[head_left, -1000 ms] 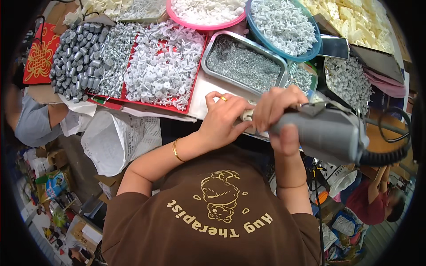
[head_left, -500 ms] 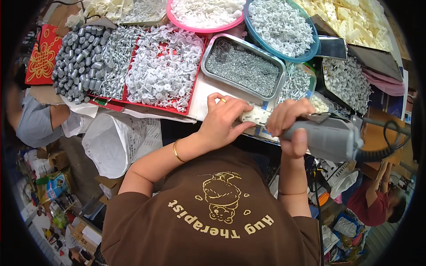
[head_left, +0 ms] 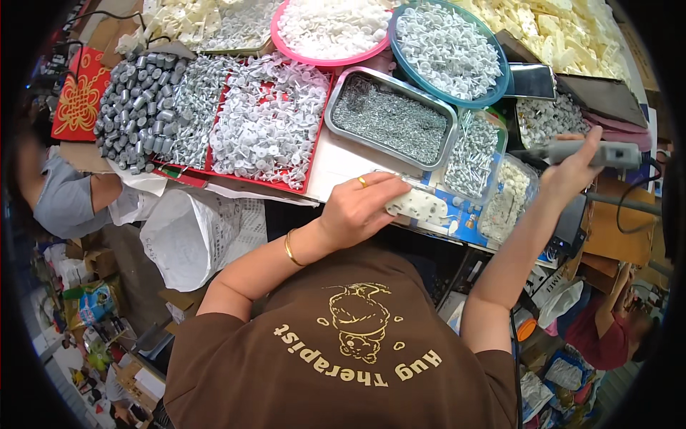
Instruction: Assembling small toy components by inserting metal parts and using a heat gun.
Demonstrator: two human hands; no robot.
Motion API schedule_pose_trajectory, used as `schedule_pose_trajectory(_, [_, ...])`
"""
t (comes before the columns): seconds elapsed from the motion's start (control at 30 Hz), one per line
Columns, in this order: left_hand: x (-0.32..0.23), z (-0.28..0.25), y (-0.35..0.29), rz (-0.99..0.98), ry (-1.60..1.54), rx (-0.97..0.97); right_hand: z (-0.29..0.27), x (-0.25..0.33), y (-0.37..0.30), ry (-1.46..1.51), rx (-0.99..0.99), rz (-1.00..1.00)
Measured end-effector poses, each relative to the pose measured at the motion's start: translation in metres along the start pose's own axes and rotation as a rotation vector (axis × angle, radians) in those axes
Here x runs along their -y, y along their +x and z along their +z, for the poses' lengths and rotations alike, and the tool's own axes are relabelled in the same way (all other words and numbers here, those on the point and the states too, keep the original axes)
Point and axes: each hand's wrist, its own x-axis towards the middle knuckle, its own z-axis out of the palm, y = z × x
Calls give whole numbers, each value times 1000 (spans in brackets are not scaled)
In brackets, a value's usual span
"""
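I count two grips of my own, left [head_left: 364, 209] and right [head_left: 573, 163], one gold ring [head_left: 362, 181], one gold bangle [head_left: 290, 247], one cream plastic plate dotted with holes [head_left: 423, 206] in my left grip and one grey handheld tool [head_left: 619, 154] in my right. On one white counter [head_left: 341, 161] I see two round plastic basins, one pink [head_left: 329, 62] and one teal [head_left: 461, 102], one rectangular silver metal tray [head_left: 449, 138], one red tray [head_left: 315, 154] of white-headed parts, and two clear plastic containers [head_left: 501, 146] to the metal tray's right. I find one red card with a gold knot [head_left: 75, 96] and one white sack [head_left: 182, 232]; the dark grey cylinders [head_left: 136, 107] are too many for me to count.
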Motion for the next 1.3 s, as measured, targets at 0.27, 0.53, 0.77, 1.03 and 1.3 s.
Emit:
schedule_pose_trajectory(0.27, [-9,-163,-40,-674,168,28,-120,-150,179,348,-92,370])
schedule_pose_trajectory(0.53, [10,-333,-175,-1371,986,329,-195,-98,84,-1187,368,55])
schedule_pose_trajectory(0.77, [40,-250,-17,-711,716,-185,-171,-92,3,-1410,405,5])
schedule_pose_trajectory(1.03, [219,-250,119,-548,1799,-133,-181,-95,21,-1349,505,-70])
schedule_pose_trajectory(1.3, [221,-257,103,-443,1871,-36,-191,-88,28,-1253,366,-194])
